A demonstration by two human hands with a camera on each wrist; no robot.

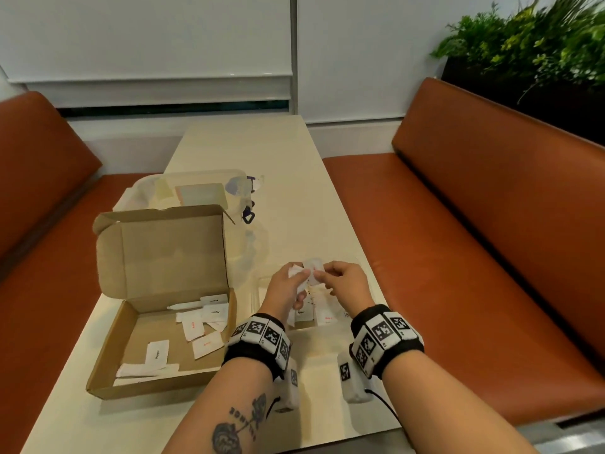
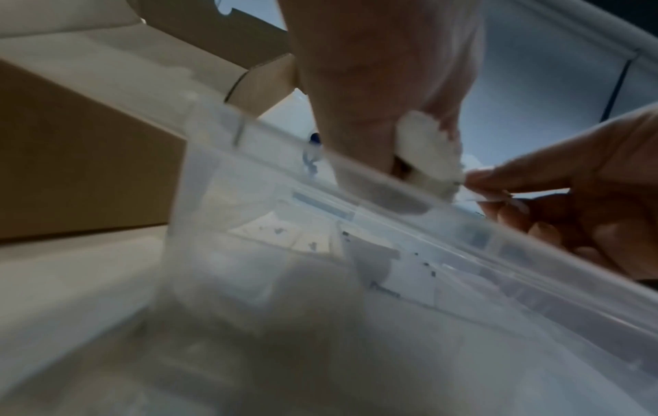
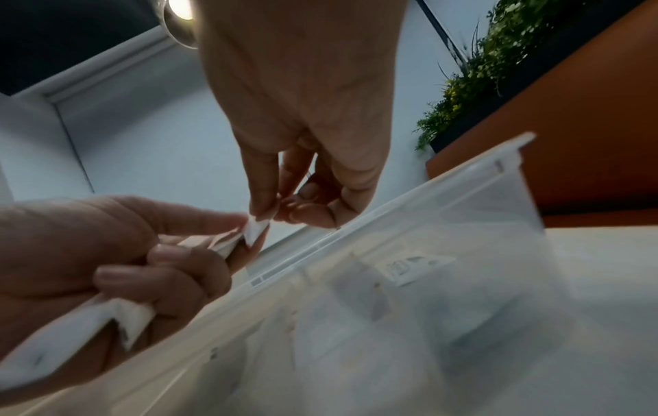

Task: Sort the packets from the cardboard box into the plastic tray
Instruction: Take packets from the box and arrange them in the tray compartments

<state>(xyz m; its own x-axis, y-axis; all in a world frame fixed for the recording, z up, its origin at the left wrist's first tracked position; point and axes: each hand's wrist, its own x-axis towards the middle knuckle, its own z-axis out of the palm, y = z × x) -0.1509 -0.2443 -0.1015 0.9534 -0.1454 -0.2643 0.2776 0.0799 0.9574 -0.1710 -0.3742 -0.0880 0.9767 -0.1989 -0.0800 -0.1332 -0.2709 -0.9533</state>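
Gripping a bunch of white packets [image 1: 296, 273], left hand [image 1: 288, 286] meets right hand [image 1: 343, 281], whose thumb and forefinger pinch one packet [image 1: 315, 268] above the clear plastic tray [image 1: 355, 262], open cardboard box [image 1: 157, 322] with more packets to the left on the counter [image 1: 248, 149].
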